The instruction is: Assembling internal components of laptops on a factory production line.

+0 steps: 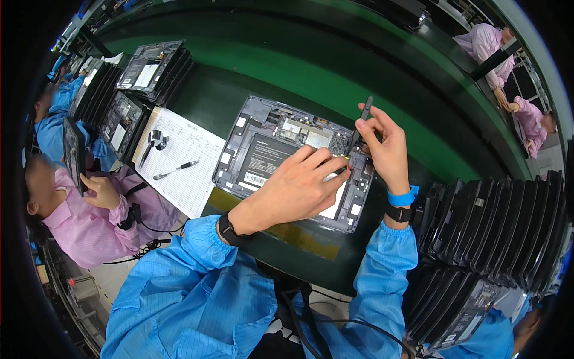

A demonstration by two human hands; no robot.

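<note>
An opened tablet (234, 175) lies on the dark green bench before me, its battery (260, 160) and circuit boards bare. My left hand (296, 188) reaches across it, fingers bent and closed over the right part. Small yellow and red bits show at those fingertips; what they hold, if anything, is hidden. My right hand (385, 143) is at the tablet's upper right corner. Between its thumb and fingers is a slim dark tool (367, 109), held steeply, its lower end pointing down at the board near my left fingertips. Whether it is tweezers or a pry stick is unclear.
Left of the tablet lies a printed form (194, 140) with a pen (176, 170) and a small black-and-silver item (156, 141). Stacked tablets (149, 69) stand at the far left. Rows of upright tablets (490, 221) fill the right. A co-worker in pink (89, 221) holds a panel nearby.
</note>
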